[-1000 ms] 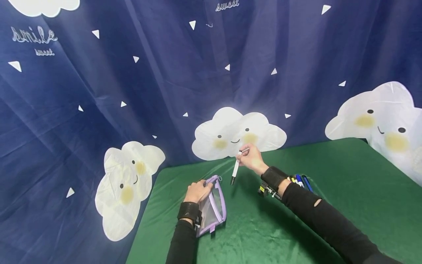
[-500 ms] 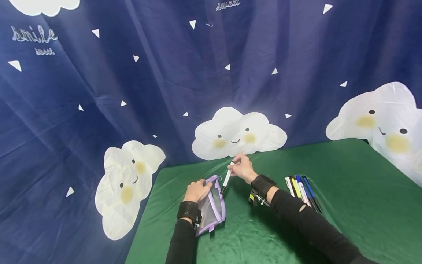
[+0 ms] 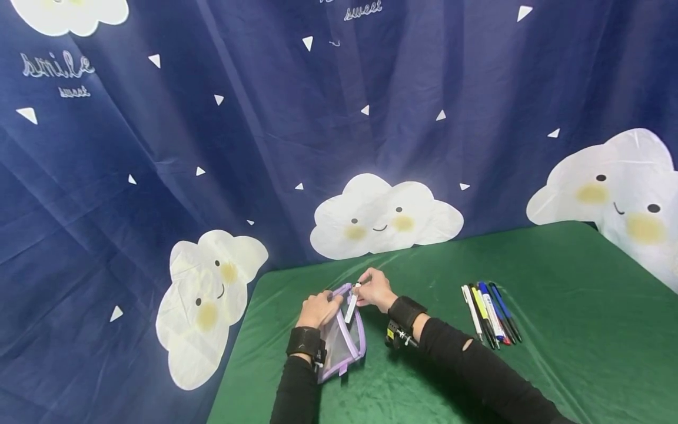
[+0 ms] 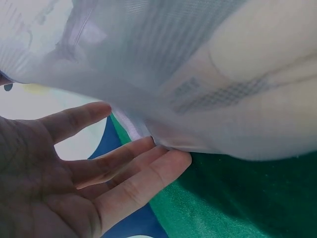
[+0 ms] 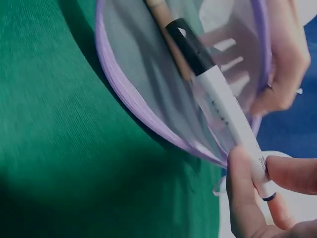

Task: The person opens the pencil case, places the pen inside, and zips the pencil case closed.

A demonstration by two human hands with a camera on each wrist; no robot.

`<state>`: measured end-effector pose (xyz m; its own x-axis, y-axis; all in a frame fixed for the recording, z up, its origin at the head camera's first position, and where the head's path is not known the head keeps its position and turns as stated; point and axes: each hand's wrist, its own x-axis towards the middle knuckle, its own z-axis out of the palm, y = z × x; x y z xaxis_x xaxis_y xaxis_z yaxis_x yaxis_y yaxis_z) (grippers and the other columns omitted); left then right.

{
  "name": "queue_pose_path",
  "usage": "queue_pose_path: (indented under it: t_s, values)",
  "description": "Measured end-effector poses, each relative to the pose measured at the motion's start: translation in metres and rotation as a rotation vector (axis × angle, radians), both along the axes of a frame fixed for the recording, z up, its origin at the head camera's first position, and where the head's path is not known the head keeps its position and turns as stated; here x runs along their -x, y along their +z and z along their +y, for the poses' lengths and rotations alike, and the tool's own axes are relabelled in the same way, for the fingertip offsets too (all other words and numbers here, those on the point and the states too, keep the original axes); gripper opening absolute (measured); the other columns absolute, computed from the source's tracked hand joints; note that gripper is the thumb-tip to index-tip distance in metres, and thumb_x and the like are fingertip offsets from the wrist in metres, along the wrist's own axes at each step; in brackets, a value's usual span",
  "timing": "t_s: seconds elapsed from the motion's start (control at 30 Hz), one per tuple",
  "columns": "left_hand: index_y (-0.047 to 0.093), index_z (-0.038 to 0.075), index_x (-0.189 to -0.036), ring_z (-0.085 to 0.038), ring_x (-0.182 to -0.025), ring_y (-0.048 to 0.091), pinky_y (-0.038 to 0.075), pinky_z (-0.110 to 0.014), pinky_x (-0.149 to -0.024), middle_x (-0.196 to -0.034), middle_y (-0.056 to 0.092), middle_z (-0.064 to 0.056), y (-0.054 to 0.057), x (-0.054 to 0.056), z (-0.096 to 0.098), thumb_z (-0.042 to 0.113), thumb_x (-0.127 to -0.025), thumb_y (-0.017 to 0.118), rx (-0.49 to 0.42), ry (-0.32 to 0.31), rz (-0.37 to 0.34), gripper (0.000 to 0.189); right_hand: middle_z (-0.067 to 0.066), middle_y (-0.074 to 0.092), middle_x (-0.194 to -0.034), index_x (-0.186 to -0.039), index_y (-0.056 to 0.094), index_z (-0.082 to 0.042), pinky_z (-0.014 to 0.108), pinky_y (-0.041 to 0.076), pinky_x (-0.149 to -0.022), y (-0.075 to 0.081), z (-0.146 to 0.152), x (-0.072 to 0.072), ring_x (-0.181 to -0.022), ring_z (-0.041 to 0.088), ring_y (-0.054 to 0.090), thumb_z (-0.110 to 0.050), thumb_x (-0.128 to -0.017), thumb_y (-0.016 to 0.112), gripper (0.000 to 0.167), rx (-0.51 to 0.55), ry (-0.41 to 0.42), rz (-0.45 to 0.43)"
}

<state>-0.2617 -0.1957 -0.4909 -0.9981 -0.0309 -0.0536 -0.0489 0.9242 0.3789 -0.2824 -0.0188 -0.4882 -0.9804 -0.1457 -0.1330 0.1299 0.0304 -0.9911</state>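
Note:
My right hand (image 3: 376, 290) pinches a white whiteboard marker (image 5: 225, 99) near its end with thumb and fingers. The marker's black cap points down into the mouth of a see-through mesh pencil pouch (image 3: 362, 337) with purple zip edging. At the pouch's left side, my left hand (image 3: 316, 310) holds the purple rim, keeping the mouth spread. The left wrist view has its fingers (image 4: 143, 183) reaching along the outside of the mesh. A slim tan stick (image 5: 176, 57) shows inside the pouch, beside the marker.
Right of the pouch, several pens and markers (image 3: 488, 312) lie side by side on the green cloth (image 3: 424, 377). A navy curtain (image 3: 402, 70) with smiling clouds hangs behind the table.
My right hand has come left and down with the marker, from above the table to the pouch's mouth. The left hand stays on the rim; the row of pens is now fully uncovered.

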Motion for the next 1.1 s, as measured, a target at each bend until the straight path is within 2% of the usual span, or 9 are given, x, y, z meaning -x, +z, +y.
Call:
queue_pose_path:
  t_s: [0.1,0.3,0.6,0.77,0.97,1.1]
  values:
    - [0.063,0.006,-0.136,-0.053,-0.123,0.059,0.048,-0.061,-0.103,-0.135,0.065,-0.026,0.000,0.000,0.000,0.047,-0.095,0.047,0.006,-0.002,-0.007,0.060,0.027,0.073,-0.089,-0.111,0.054,0.009,0.038,0.064,-0.064,-0.006,-0.008,-0.004,-0.069,0.031,0.076,0.009,-0.086,0.068,0.029,0.003,0.027,-0.033]
    - [0.064,0.006,-0.135,-0.053,-0.122,0.059,0.048,-0.061,-0.103,-0.134,0.065,-0.026,0.000,0.001,0.000,0.047,-0.095,0.047,0.010,-0.005,-0.006,0.060,0.023,0.072,-0.083,-0.108,0.054,0.007,0.036,0.064,-0.064,-0.016,-0.020,-0.011,-0.060,0.021,0.072,0.010,-0.085,0.068,0.028,0.022,0.070,-0.059]
    - [0.064,0.006,-0.135,-0.053,-0.120,0.061,0.049,-0.060,-0.101,-0.133,0.066,-0.026,-0.002,0.001,0.001,0.047,-0.093,0.046,0.018,-0.001,0.007,0.062,0.010,0.067,-0.074,-0.108,0.054,0.009,0.033,0.063,-0.061,-0.030,-0.033,-0.023,-0.056,0.013,0.067,0.012,-0.081,0.066,0.030,-0.003,0.077,-0.062]
    - [0.064,0.005,-0.135,-0.053,-0.120,0.061,0.049,-0.060,-0.100,-0.132,0.066,-0.027,-0.002,0.002,0.001,0.047,-0.092,0.046,0.018,-0.010,0.015,0.063,0.012,0.067,-0.080,-0.106,0.056,0.009,0.035,0.063,-0.061,-0.032,-0.036,-0.029,-0.062,0.016,0.070,0.012,-0.081,0.061,0.026,-0.023,0.083,-0.041]
    - [0.065,0.004,-0.133,-0.054,-0.119,0.061,0.049,-0.060,-0.100,-0.131,0.067,-0.027,0.001,0.003,0.002,0.045,-0.093,0.048,0.020,-0.028,0.029,0.060,0.015,0.059,-0.096,-0.102,0.060,0.006,0.036,0.063,-0.062,-0.032,-0.038,-0.033,-0.073,0.022,0.070,0.010,-0.073,0.059,0.029,-0.090,0.095,0.002]
    - [0.066,0.004,-0.132,-0.054,-0.118,0.062,0.049,-0.060,-0.100,-0.129,0.067,-0.027,0.000,-0.002,0.001,0.045,-0.092,0.049,0.020,-0.024,0.033,0.059,0.016,0.065,-0.096,-0.102,0.064,0.006,0.036,0.063,-0.063,-0.038,-0.038,-0.037,-0.076,0.022,0.070,0.009,-0.072,0.059,0.030,-0.087,0.151,0.026]
